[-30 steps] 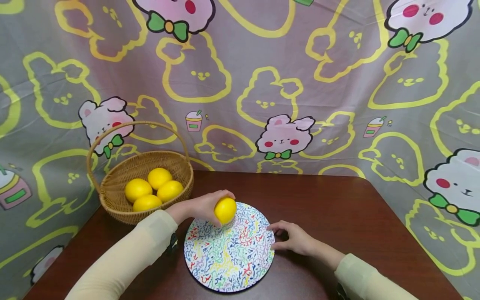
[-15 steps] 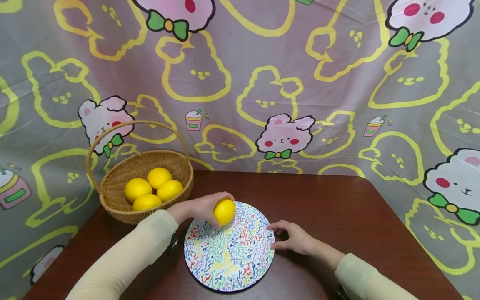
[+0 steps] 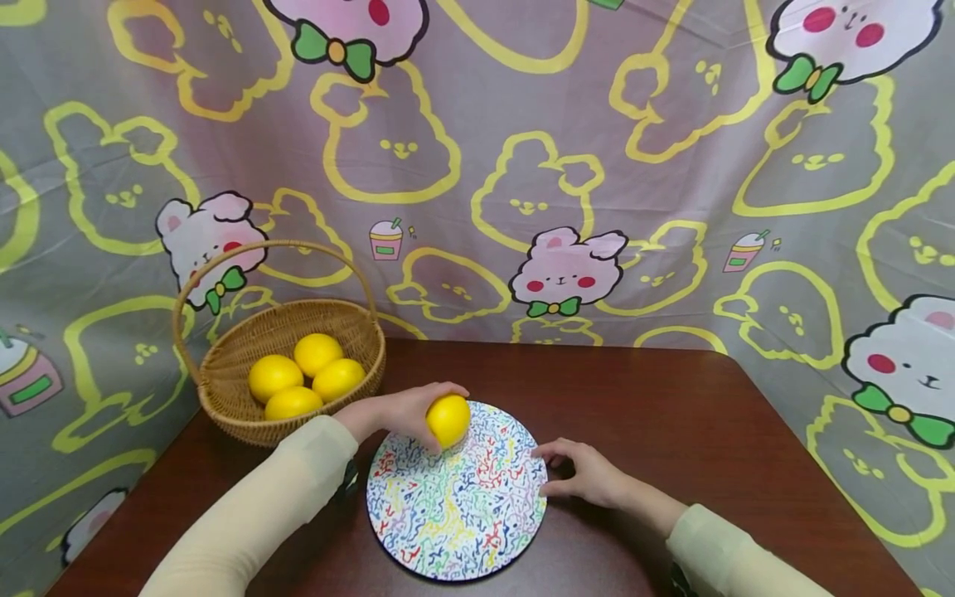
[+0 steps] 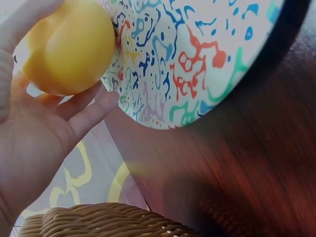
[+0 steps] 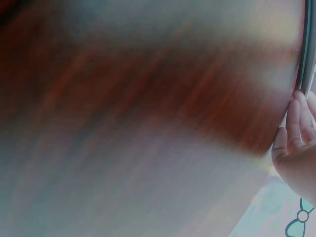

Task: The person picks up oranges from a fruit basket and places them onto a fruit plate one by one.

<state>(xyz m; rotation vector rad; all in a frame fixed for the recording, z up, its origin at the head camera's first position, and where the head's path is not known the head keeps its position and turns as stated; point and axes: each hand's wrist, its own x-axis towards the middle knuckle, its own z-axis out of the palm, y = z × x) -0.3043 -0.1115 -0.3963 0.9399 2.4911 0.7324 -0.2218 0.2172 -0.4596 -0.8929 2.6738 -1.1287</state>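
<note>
Your left hand has thumb and fingers curled around a smooth, rounded yellow lemon-like fruit at the far side of a round white board patterned with multicoloured squiggles; whether the fruit's underside touches the board cannot be told. Your right hand rests its extended, parted fingertips at the board's right rim, grasping nothing. To the far left, an oval, handled tan wicker basket holds four similar yellow fruits on a dark reddish-brown wooden table. If you let go unevenly, the fruit's curved sides could make it roll off the far rim. A firm push from your right fingertips could slide the board, and your left forearm, near the basket, might knock it.
</note>
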